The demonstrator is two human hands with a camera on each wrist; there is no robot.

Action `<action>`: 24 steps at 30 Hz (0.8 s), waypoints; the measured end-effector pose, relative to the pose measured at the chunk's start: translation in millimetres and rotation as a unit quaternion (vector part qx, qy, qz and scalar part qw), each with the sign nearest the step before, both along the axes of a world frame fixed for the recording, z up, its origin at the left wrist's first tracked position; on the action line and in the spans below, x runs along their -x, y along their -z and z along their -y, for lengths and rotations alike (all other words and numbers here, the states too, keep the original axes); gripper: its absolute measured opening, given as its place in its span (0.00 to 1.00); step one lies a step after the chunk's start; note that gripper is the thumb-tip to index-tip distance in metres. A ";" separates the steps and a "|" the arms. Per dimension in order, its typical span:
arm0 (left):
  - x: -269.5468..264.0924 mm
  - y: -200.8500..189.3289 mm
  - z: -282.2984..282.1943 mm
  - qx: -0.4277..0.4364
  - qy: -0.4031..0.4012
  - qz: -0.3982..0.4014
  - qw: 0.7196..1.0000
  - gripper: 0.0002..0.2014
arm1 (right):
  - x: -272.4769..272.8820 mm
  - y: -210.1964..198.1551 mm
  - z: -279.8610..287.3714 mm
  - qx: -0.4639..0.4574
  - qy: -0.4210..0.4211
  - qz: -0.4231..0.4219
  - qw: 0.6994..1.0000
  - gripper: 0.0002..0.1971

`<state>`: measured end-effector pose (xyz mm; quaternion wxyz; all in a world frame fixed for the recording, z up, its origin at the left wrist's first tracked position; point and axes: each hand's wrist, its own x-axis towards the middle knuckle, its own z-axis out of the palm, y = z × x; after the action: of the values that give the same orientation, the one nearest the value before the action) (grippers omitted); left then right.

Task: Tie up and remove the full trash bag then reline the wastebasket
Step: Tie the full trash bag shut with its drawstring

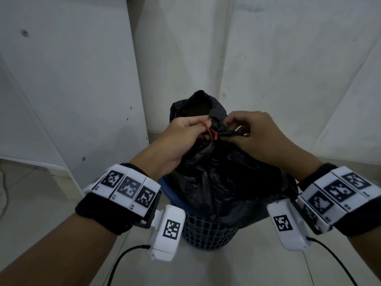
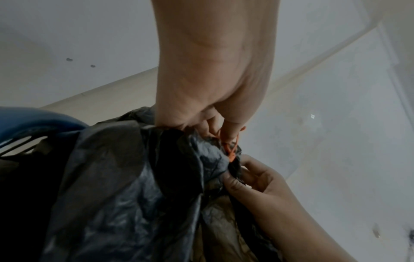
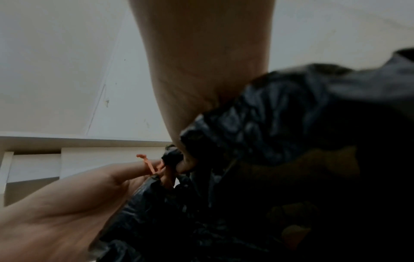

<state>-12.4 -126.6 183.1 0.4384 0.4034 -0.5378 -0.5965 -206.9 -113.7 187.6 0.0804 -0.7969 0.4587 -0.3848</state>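
Note:
A full black trash bag (image 1: 222, 174) stands in a blue mesh wastebasket (image 1: 204, 232) on the floor. Its top is gathered into a neck, and part of the mouth (image 1: 198, 108) still gapes behind my hands. An orange drawstring (image 1: 210, 132) loops around the neck. My left hand (image 1: 185, 131) pinches the orange drawstring (image 2: 230, 150) with thumb and fingers. My right hand (image 1: 247, 129) pinches the twisted black plastic of the neck (image 1: 228, 133) beside the string. In the right wrist view the bag (image 3: 280, 159) fills the right side, with the string (image 3: 152, 166) at centre left.
The basket stands in a corner of white walls (image 1: 288, 58). A white panel (image 1: 68, 79) leans at the left. Pale floor tiles (image 1: 61, 203) lie around the basket. Black cables (image 1: 123, 256) hang from my wrist cameras.

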 end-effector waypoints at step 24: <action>-5.2 -37.1 -25.1 0.323 -0.079 0.116 0.936 0.11 | -35.6 -4.8 14.9 0.029 0.101 -0.047 0.993 0.23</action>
<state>-7.2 -101.5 220.1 0.5254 0.3482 -0.7147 -0.3033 -171.4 -128.6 192.4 -0.0036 -0.7659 0.5287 -0.3660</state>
